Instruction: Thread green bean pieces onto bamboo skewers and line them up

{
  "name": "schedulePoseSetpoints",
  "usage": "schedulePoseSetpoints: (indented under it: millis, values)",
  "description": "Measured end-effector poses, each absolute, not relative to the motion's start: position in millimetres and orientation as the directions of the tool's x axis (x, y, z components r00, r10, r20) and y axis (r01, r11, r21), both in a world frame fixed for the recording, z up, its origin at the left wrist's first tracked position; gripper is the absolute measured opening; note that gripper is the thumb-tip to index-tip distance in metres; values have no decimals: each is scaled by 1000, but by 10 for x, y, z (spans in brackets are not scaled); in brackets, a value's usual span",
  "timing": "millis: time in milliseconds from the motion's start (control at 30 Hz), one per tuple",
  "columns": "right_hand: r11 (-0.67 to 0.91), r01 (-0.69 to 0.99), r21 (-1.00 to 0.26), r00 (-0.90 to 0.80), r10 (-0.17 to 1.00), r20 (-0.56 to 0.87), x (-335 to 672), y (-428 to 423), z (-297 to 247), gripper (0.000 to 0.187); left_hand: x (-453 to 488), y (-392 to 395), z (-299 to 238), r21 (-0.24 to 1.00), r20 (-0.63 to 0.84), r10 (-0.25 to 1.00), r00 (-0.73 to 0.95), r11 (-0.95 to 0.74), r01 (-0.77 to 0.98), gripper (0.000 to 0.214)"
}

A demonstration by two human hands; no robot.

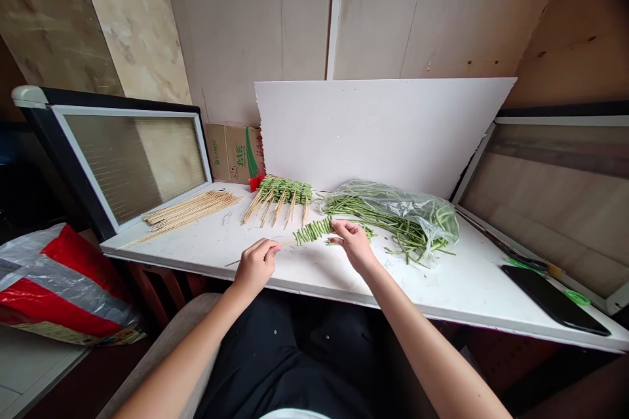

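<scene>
My left hand (255, 264) is closed in a pinch on a thin bamboo skewer (284, 244) that carries a row of short green bean pieces (313, 230). My right hand (352, 241) is closed at the right end of that row, fingers pinched on a bean piece. Both hands hover just above the white table (314, 275). A pile of finished bean skewers (282, 194) lies behind them. To the right, a clear plastic bag of long green beans (400, 213) lies open, with loose beans spilling toward my right hand.
Bare bamboo skewers (189, 209) lie in a heap at the left. A cardboard box (233, 152) and a white board (378, 131) stand against the wall. A black phone (553, 300) lies at the right. Glass-topped cabinets (128, 157) flank the table. A red and white bag (54, 285) sits lower left.
</scene>
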State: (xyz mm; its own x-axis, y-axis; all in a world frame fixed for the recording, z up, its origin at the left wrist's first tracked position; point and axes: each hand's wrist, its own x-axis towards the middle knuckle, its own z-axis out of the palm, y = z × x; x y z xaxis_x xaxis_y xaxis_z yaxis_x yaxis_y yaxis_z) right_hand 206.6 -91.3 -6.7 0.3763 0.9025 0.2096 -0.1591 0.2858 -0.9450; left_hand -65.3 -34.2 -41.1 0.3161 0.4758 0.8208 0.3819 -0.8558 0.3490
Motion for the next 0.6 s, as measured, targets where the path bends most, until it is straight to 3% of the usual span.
schedulePoseSetpoints:
  millis: [300,600]
  values:
    - [294,-105,-950,525,828,198,2342,-986,177,44,-770,-195,-359,393,692,597,407,-784,481,20]
    - [282,-84,-956,508,837,202,2412,-969,163,46,-917,-74,-266,418,618,661,425,-734,535,20]
